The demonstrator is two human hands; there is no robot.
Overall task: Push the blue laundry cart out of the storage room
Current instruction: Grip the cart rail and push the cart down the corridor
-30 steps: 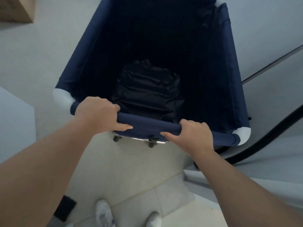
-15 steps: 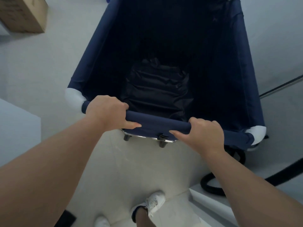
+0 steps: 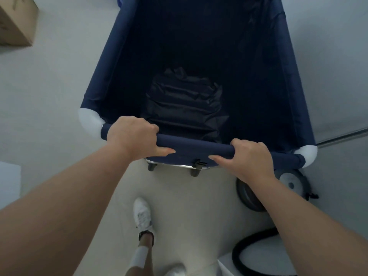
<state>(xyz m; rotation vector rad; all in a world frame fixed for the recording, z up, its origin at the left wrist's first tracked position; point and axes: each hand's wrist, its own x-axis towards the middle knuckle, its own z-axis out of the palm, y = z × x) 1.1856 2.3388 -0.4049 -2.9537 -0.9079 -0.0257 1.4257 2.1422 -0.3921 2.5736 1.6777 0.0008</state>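
Note:
The blue laundry cart [image 3: 111, 62] fills the upper middle of the head view, a deep navy fabric bin with white corner joints and small castors under its near edge. A dark crumpled liner lies at its bottom. My left hand [image 3: 132, 139] is wrapped around the near top rail at its left end. My right hand [image 3: 252, 157] grips the same rail at its right end. Both arms reach forward from the lower corners. The cart's far end is cut off by the top of the frame.
A cardboard box [image 3: 16, 22] sits on the floor at the top left. A vacuum cleaner [image 3: 292, 183] with a black hose [image 3: 249, 242] lies close to the cart's near right corner. A metal floor strip [image 3: 342, 136] runs at the right. My white shoe [image 3: 142, 214] steps forward below.
The cart has rolled forward over the pale floor with both hands on its rail. The box and the vacuum cleaner have come further into view, and one foot has stepped ahead.

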